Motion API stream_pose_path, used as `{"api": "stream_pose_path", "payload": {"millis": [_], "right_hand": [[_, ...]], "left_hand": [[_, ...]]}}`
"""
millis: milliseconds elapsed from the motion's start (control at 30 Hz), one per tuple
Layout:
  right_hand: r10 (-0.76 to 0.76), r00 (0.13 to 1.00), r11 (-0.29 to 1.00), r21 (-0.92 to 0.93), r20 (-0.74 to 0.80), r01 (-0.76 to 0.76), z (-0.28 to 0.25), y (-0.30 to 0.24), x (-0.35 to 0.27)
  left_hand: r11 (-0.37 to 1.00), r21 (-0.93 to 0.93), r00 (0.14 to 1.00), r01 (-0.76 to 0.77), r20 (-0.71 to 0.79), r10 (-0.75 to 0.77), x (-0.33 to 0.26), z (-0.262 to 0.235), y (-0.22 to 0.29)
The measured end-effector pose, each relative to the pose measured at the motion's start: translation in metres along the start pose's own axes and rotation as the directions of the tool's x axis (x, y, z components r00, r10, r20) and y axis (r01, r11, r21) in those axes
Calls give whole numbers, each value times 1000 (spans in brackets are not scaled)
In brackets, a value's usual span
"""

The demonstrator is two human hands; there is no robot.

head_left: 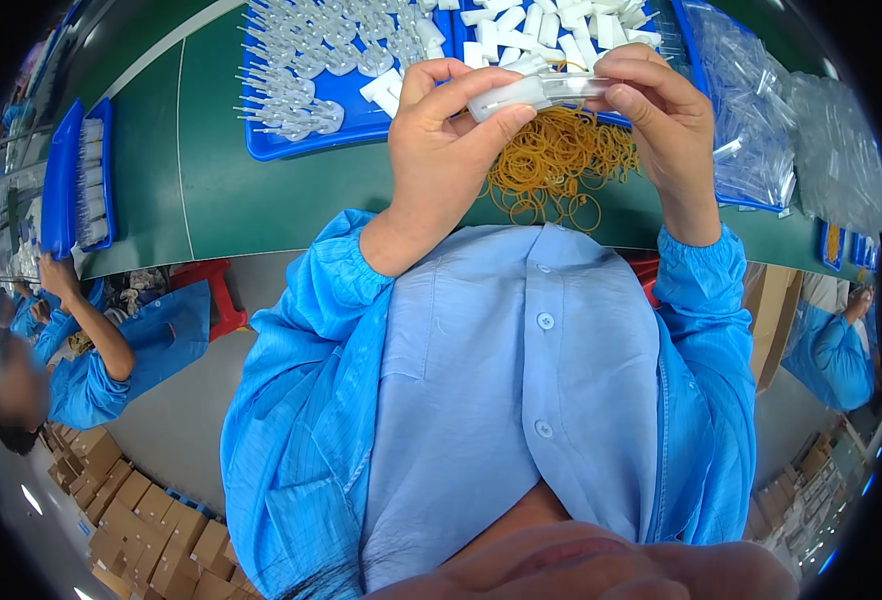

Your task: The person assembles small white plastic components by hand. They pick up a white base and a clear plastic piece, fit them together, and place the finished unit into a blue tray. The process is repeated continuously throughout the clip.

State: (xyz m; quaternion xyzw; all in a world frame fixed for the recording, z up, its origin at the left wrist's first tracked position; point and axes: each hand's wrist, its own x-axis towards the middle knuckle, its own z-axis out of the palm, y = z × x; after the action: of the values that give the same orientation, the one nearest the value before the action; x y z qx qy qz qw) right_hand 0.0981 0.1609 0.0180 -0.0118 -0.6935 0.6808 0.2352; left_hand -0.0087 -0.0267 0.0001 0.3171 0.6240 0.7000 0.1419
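My left hand (443, 140) is closed around a white plastic piece (509, 97), pinching it between thumb and fingers. From its right end runs a clear plastic tube (573, 87), whose far end my right hand (669, 115) grips with fingertips. Both hands hold the two parts in line, over a loose pile of yellow-brown rubber bands (561, 160) on the green table (231, 190). Just beyond the hands, white plastic blocks (546, 35) fill a blue tray. Whether a rubber band is around the held parts, I cannot tell.
Left of the hands, a blue tray (261, 145) carries clear parts with thin stems (301, 75). Clear plastic bags (741, 100) lie at the right. A co-worker (91, 370) at far left holds a blue tray (61, 180); another person (831, 350) sits at far right.
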Motion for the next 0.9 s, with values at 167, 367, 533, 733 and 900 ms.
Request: {"api": "stream_pose_path", "payload": {"millis": [167, 367, 533, 733, 900], "right_hand": [[167, 985, 986, 33, -45, -166, 1, -7, -2], [70, 997, 997, 38, -43, -68, 9, -5, -4], [-22, 1000, 999, 41, 17, 21, 7, 0, -2], [184, 981, 979, 100, -62, -177, 10, -7, -2], [-28, 1000, 1000, -7, -10, 28, 9, 1, 0]], "left_hand": [[1000, 7, 1000, 18, -7, -18, 0, 1, 1], [996, -51, 998, 67, -2, -67, 3, -3, -6], [985, -130, 993, 115, 12, -115, 5, -3, -6], [996, -33, 997, 79, 15, -79, 2, -2, -6], [982, -153, 994, 112, 4, -113, 4, -1, -6]]}}
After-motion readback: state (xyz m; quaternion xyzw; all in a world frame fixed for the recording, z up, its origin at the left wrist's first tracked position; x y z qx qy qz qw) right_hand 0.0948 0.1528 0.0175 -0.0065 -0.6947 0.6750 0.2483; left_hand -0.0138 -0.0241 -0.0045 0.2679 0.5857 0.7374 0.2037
